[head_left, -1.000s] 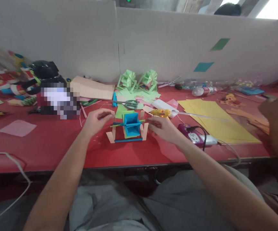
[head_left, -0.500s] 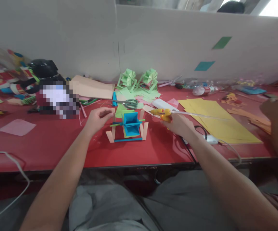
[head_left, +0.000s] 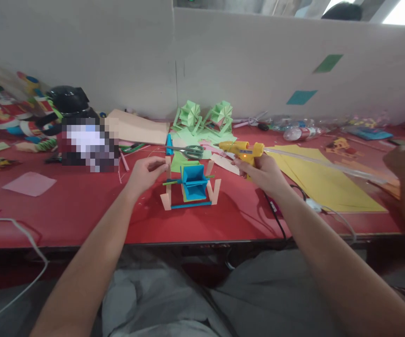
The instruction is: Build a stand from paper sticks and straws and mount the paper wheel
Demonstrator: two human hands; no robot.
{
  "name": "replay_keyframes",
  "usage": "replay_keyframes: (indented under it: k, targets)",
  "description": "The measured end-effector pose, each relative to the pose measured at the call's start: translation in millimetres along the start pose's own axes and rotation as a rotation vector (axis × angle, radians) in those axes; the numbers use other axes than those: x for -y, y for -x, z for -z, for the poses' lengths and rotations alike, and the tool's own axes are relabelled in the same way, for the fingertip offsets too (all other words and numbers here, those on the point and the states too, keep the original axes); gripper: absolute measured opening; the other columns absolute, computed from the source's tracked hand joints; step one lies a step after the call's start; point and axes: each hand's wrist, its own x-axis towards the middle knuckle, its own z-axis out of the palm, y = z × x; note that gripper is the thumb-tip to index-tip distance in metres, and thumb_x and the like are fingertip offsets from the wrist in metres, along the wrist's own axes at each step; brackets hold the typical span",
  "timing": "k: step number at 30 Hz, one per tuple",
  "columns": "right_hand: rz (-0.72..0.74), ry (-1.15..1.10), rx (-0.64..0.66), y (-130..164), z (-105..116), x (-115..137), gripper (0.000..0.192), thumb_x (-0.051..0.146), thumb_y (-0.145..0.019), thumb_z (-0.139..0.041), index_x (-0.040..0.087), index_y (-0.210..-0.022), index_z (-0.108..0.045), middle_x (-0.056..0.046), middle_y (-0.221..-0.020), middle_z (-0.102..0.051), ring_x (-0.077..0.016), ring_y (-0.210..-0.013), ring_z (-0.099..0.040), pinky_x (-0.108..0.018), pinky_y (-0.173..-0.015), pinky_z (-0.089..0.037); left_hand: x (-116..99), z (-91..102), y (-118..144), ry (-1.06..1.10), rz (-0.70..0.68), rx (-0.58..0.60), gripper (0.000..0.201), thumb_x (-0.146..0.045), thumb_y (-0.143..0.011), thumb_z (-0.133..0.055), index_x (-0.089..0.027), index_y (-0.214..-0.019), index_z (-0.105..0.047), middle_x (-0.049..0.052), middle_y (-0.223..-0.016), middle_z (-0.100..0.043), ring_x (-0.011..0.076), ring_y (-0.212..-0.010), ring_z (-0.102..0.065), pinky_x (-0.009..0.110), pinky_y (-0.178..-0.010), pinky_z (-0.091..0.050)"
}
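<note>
A paper water wheel model (head_left: 193, 182) with blue folded blades, a green axle and pale peach strip legs stands on the red table before me. My left hand (head_left: 146, 178) pinches the upper end of its far left strip (head_left: 168, 168). A yellow hot glue gun (head_left: 241, 149) is gripped in my right hand (head_left: 271, 175), its nozzle pointing left above the table, apart from the model. Out of the gun's back runs a long clear glue stick (head_left: 329, 164). Behind the model lie green-handled scissors (head_left: 192, 151).
Two light green paper wheels (head_left: 221, 113) stand against the wall. Yellow sheets (head_left: 314, 173) lie at right beside a power strip cord (head_left: 276, 215). Another person's hand (head_left: 404, 164) is at the far right. A plastic bottle (head_left: 300, 133) and a brown sheet (head_left: 139, 127) lie farther back.
My right hand has raised the glue gun slightly up and away from the table. My left hand stays at the strip. The whole view has shifted a little.
</note>
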Motion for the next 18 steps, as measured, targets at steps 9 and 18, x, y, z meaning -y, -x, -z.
replay_keyframes:
  k: [9, 18]
  targets:
    - [0.159, 0.109, 0.147, 4, -5, 31, 0.036, 0.054, -0.086, -0.064, 0.019, -0.09, -0.066, -0.002, -0.069, -0.058, -0.0159, -0.062, -0.053, -0.03, -0.056, -0.042, -4, -0.9, 1, -0.044, -0.028, 0.016, 0.031, -0.045, -0.078, -0.072, -0.016, -0.089, -0.076, 0.009, -0.094, -0.078, 0.0273, -0.092, -0.072, 0.037, -0.084, -0.058]
    - [0.227, 0.26, 0.246, -2, -13, 50, 0.042, 0.061, -0.087, -0.06, 0.02, -0.081, -0.063, 0.0, -0.064, -0.048, -0.0151, -0.061, -0.046, -0.03, -0.055, -0.034, -4, -3.1, 1, -0.016, -0.032, -0.012, 0.03, -0.043, -0.077, -0.073, -0.016, -0.09, -0.075, 0.008, -0.096, -0.078, 0.0259, -0.094, -0.071, 0.036, -0.087, -0.055]
